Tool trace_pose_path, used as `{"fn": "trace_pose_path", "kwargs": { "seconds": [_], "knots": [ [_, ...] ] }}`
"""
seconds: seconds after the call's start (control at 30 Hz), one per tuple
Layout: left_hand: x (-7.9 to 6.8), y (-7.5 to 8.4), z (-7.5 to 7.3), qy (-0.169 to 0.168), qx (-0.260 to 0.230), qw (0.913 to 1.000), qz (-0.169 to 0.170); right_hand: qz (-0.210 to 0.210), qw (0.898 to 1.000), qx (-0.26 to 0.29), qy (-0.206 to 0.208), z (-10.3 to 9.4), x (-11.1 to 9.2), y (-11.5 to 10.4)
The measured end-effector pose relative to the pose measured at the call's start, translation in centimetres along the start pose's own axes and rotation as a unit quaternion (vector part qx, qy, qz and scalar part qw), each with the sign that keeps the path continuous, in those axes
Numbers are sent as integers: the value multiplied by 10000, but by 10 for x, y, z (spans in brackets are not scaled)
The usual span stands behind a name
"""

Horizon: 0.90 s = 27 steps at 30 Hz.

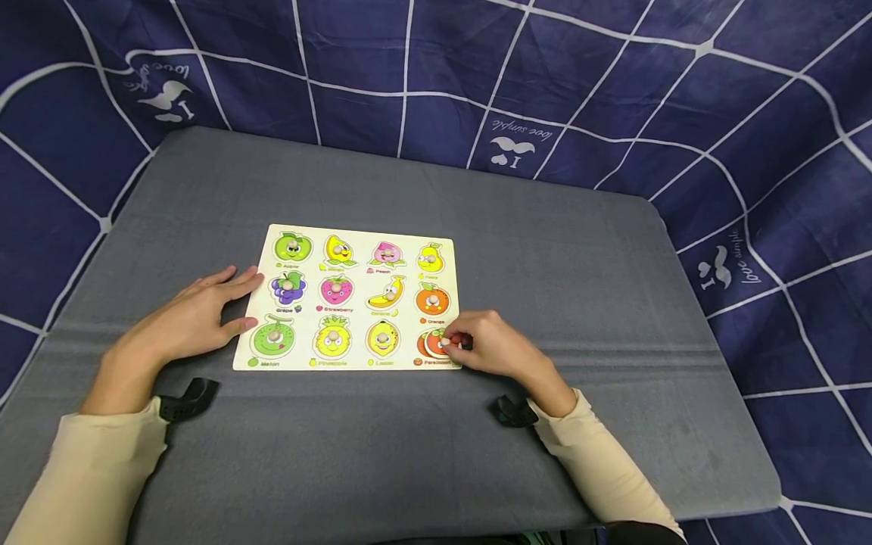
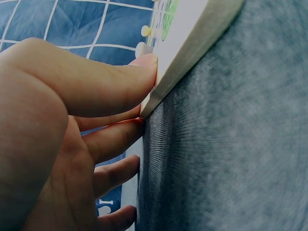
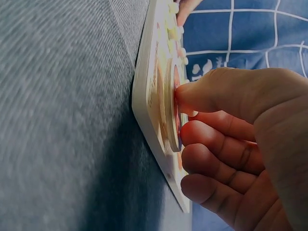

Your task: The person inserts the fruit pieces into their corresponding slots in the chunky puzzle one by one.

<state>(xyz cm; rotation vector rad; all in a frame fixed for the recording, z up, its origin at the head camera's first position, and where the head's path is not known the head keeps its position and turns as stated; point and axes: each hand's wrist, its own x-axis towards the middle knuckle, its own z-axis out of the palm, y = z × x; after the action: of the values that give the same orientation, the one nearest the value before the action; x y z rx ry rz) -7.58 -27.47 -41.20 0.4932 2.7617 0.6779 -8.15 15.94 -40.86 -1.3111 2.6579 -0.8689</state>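
Observation:
A cream wooden fruit puzzle board (image 1: 357, 331) lies on the grey table, with knobbed fruit pieces in several rows. At its lower right corner, my right hand (image 1: 492, 345) pinches the round persimmon piece (image 3: 172, 118) with thumb and fingertips. That piece sits a little askew over the persimmon outline, its rim standing above the board in the right wrist view. My left hand (image 1: 194, 312) rests at the board's left edge, fingers extended and thumb on the rim near the melon piece (image 1: 273, 337). The knob under the right fingertips is mostly hidden.
Grey cloth covers the table (image 1: 559, 272). A dark blue curtain (image 1: 450, 53) with white grid lines hangs behind and at both sides. Black wrist-worn devices sit on each wrist, the left one (image 1: 189, 400) and the right one (image 1: 514, 412).

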Motion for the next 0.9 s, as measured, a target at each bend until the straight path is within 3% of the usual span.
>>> {"fn": "trace_pose_path", "kwargs": {
  "seconds": [0.9],
  "knots": [
    [0, 1, -1, -63, -10, 10000, -60, -55, 9997, -175, -148, 8, 8, -3]
  ]
}}
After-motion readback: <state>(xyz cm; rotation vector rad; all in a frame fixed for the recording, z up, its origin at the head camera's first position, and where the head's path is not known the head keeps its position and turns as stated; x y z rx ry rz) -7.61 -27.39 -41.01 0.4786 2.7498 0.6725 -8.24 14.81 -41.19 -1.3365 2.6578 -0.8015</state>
